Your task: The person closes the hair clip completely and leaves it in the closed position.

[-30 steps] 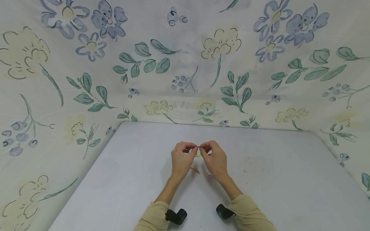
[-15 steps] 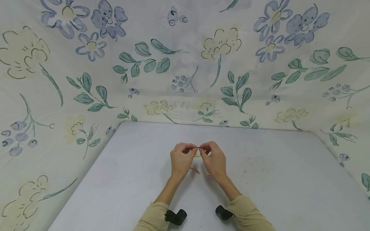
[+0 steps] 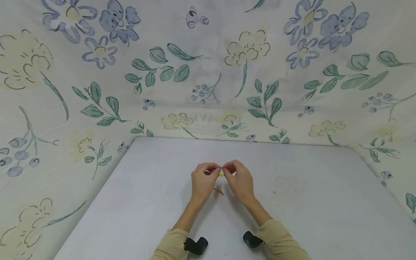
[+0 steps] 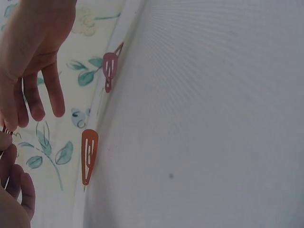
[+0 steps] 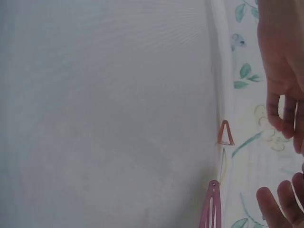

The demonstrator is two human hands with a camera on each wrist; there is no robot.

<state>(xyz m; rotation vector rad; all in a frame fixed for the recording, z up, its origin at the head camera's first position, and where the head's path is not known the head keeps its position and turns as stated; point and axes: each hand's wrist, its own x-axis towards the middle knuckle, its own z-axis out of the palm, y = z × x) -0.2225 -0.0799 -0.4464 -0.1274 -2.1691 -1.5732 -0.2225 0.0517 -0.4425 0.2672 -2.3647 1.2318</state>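
Note:
In the head view, my left hand (image 3: 203, 182) and right hand (image 3: 239, 180) meet above the table, thumbs and fingertips pinching a small dark red hair clip (image 3: 221, 167) from either side. Fingers hide most of the clip; its slotted edge (image 4: 6, 129) shows in the left wrist view. Just below the fingertips in the head view is a yellow hair clip (image 3: 221, 174). An orange snap hair clip (image 4: 89, 156) and a pink one (image 4: 110, 66) lie on the table, nearer my body, below the hands.
Beneath everything spreads a white tabletop (image 3: 146, 202), with small specks (image 3: 274, 192) to the right. Flower-printed cloth (image 3: 208, 72) rises behind and at the sides. Black wrist cameras (image 3: 196, 246) sit at the sleeves.
Both hands have come down slightly, still pinching the dark red clip, and less of it shows between the fingertips. The clips on the table have not moved.

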